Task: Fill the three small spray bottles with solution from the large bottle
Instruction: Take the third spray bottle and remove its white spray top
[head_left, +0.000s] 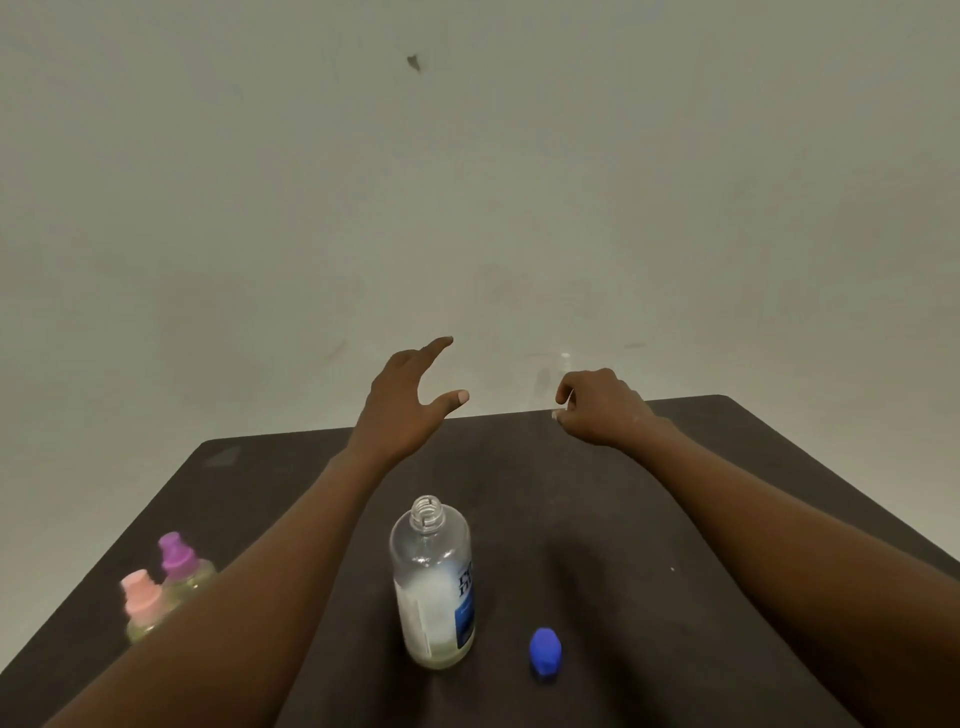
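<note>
Dark bench (675, 467) bears the uncapped large bottle (434, 582). Left hand (405, 410) is spread, released; right hand (597, 405) curls, around what I cannot tell. Pour slowly, gripping low.

Both forearms (234, 597) are showing bare, left hand (402, 395) and right hand (597, 405) likewise (left thumbnail trimmed short).

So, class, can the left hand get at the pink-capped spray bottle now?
Probably yes: the left hand is open and empty, and the pink-capped spray bottle stands beside that forearm, nothing over it; the hand would need to draw back.
</note>
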